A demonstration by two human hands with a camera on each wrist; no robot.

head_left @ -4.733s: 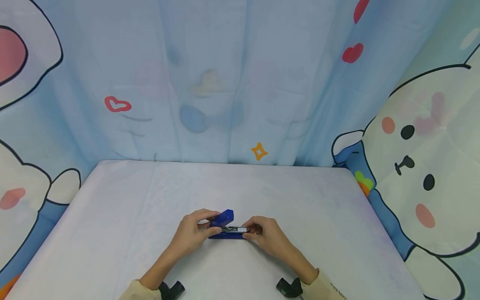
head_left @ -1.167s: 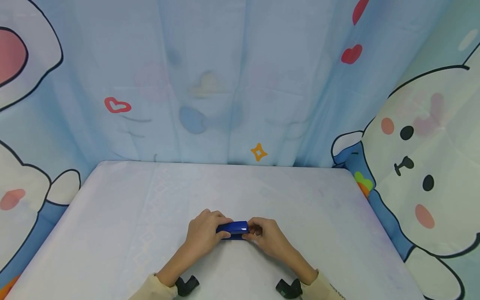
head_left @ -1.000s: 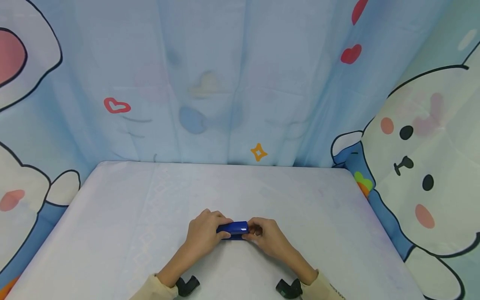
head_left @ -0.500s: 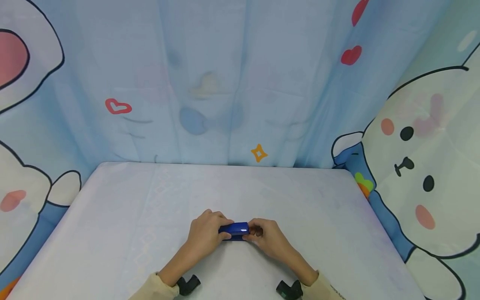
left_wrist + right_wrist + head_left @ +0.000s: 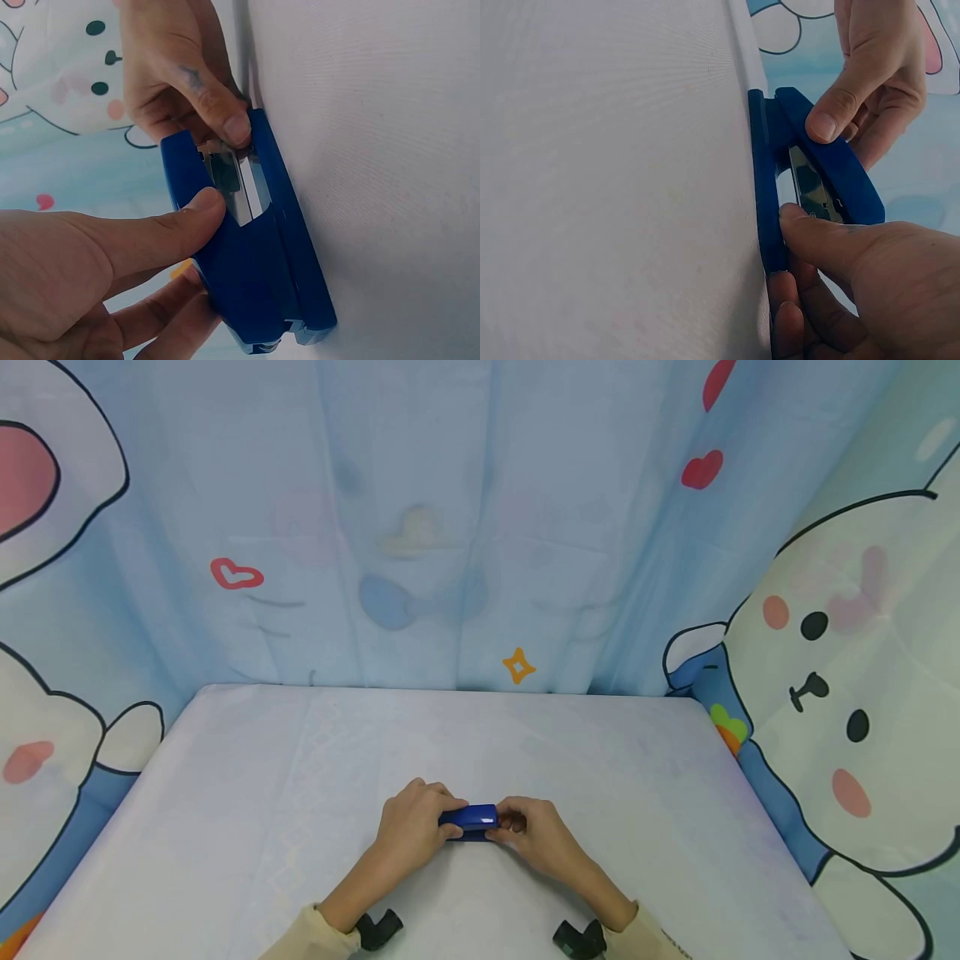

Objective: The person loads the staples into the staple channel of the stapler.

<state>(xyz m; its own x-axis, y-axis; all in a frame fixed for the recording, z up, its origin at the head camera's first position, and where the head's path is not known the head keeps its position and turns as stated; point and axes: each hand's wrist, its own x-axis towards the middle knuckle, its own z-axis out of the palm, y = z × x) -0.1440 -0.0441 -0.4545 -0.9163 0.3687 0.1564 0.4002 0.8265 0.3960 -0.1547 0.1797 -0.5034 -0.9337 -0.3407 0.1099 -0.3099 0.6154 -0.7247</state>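
Note:
A blue stapler [image 5: 471, 817] lies on the white-covered table between both hands, its top cover lowered close over the metal magazine [image 5: 808, 184]. My left hand [image 5: 411, 820] grips that cover from the left, thumb on the near side and fingers on the far side, as the left wrist view shows. At the other end, my right hand [image 5: 536, 831] pinches the stapler's front near the base [image 5: 767, 187], with its thumb beside the magazine. Between cover and base a gap shows in both wrist views. The right fingertips are partly hidden behind the stapler.
A white cloth [image 5: 360, 735] covers the table, whose back edge meets a light-blue curtain [image 5: 420, 527] printed with hearts and cartoon animals. Black wrist-worn devices [image 5: 378, 929] sit near both cuffs.
Since the oldest frame, the stapler's raised cover has come down over the magazine, and my left hand has moved right with it. During the last second both hands stay nearly still.

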